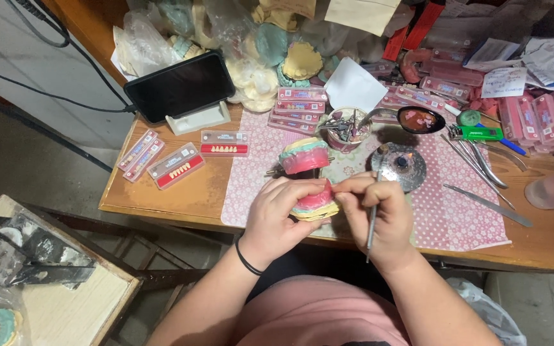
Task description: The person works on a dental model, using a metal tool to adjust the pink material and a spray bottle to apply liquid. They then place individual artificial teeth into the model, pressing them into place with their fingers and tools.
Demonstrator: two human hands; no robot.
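Here, in the head view, we see both hands meeting at the near edge of the counter (161, 198), at about 6 o'clock from the middle of the picture. The left hand (277, 214) cups a dental model (315, 204) from the 9 o'clock side, its fingers wrapped around it. The model is a small rounded cast with a pale yellowish base showing below, a thin greenish band and pink wax on top. The right hand (379, 214) comes in from 3 o'clock; its fingers (354, 187) pinch down on the pink top of the model, and the same hand grips a thin metal instrument (372, 224) that runs nearly upright through the fist, its lower end sticking out at 6 o'clock. A black band sits on the left wrist.

Just beyond the hands, at 12 o'clock, a second pink and green model (304, 156) stands on a pink dotted cloth (456, 211). At 1 o'clock from the hands is a small round metal burner (399, 166), and farther up a cup of tools (347, 128). At 10 o'clock lie flat trays of artificial teeth (176, 165), with a dark phone on a stand (181, 86) behind them.
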